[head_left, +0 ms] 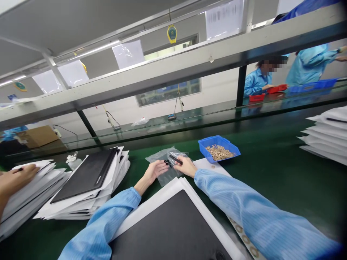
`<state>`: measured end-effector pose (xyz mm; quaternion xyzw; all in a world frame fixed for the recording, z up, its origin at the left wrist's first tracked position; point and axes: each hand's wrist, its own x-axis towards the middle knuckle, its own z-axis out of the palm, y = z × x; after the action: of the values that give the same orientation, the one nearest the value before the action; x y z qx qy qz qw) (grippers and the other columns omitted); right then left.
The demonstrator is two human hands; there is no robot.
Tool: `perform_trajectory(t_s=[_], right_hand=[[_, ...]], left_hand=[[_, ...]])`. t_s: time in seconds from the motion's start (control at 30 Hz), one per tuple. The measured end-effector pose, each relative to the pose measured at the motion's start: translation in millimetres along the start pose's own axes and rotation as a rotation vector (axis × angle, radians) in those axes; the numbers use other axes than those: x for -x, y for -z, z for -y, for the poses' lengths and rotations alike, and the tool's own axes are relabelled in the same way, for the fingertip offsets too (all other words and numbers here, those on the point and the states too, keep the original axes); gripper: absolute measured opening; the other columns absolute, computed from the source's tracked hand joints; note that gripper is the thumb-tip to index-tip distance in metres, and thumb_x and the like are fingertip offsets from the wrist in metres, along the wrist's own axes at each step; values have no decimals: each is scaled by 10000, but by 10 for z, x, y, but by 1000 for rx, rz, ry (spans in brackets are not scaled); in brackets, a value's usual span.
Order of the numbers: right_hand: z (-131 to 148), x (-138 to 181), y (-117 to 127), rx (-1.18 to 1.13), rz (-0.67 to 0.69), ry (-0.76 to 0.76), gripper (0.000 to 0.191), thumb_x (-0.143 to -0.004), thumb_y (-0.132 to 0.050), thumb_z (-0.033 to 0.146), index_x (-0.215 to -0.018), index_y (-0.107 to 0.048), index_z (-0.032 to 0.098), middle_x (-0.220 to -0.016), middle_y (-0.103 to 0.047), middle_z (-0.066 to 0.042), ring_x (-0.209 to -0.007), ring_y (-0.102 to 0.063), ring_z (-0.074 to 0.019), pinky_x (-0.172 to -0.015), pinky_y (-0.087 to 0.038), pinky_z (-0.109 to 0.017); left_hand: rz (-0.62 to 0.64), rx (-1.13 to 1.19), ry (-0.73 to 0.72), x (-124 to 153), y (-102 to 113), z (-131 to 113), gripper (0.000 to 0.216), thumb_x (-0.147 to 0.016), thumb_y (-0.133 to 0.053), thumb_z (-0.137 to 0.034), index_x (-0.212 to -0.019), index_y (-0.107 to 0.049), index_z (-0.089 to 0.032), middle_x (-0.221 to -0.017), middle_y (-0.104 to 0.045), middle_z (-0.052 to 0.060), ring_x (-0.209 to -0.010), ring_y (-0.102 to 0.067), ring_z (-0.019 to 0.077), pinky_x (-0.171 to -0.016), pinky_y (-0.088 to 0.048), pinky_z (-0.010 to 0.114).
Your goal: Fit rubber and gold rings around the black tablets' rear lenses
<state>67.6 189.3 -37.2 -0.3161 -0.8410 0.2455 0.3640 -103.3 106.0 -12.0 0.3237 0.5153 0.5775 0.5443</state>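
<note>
My left hand (155, 171) lies flat with its fingers stretched out. Its fingertips are beside several small black rings (168, 163) on a clear plastic bag (166, 177). My right hand (187, 166) is closed around a slim black pen-like tool (176, 159), whose end points left above the bag. Whether that tool touches a ring I cannot tell. Close to me, a flat black panel (173, 227) rests on white sheets, below both hands. Just beyond my right hand is a blue bin (208, 151) holding many small tan rings (220, 153).
To the left, a black panel (86, 173) tops a stack with white sheets; another person's hand (20, 177) works over a further stack. White sheets (330, 133) are piled at right. A shelf beam (151, 68) crosses overhead. Co-workers in blue sit and stand at the back right.
</note>
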Motion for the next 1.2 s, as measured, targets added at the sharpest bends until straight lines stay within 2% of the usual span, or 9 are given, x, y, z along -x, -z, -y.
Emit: perform_trajectory(t_s=[0.1,0.17,0.23,0.3,0.4,0.6,1.2], right_hand=[[49,15,30,32,-110,35,203,-852,-576,312,-743,-571,140,-682,-577,8,-628,-556,-113,-626,-462,-264],[96,18,47,56,-208,58,138,-864,-533,262,-786,-574,156,-786,-602,-37,-722,-575,-148,-674,-447,-280],[144,11,41,72,-251,97,86,-863,-507,202,-836,-584,172,-887,-611,-63,-793,-583,-166,-709,-434,-278],[178,-1,4,80,-225,147,68,-841,-531,165,-842,-596,182,-904,-618,-53,-816,-588,-162,-723,-432,-265],[189,-12,-81,91,-141,190,51,-830,-583,189,-796,-609,160,-824,-626,-25,-795,-592,-148,-730,-451,-273],[153,-3,-121,135,-54,162,229,-882,-552,319,-776,-609,124,-760,-625,-6,-735,-599,-126,-728,-490,-318],[130,7,-147,246,69,121,214,-891,-539,327,-871,-610,127,-867,-629,-30,-799,-603,-136,-748,-505,-332]], left_hand=[[-57,-62,-55,-31,-28,76,226,-890,-561,-269,-1047,-576,-106,-1022,-603,75,-875,-609,167,-753,-527,339],[-89,-101,-87,-57,-44,123,223,-889,-563,-265,-1048,-574,-108,-1012,-601,70,-855,-607,160,-738,-529,331],[-108,-136,-111,-77,-54,157,232,-890,-562,-270,-1056,-570,-109,-1014,-598,71,-850,-606,159,-734,-529,330],[-116,-164,-128,-86,-62,179,238,-892,-559,-277,-1064,-568,-112,-1020,-597,71,-853,-605,160,-734,-529,332],[-115,-193,-149,-78,-75,197,228,-892,-558,-277,-1052,-572,-114,-1006,-600,64,-840,-606,156,-725,-529,327],[-95,-202,-193,-31,-108,206,200,-893,-558,-276,-1003,-586,-111,-947,-611,48,-792,-608,141,-697,-531,307],[-121,-247,-208,14,-154,265,198,-893,-558,-277,-999,-586,-112,-946,-610,47,-791,-606,140,-697,-528,307]])
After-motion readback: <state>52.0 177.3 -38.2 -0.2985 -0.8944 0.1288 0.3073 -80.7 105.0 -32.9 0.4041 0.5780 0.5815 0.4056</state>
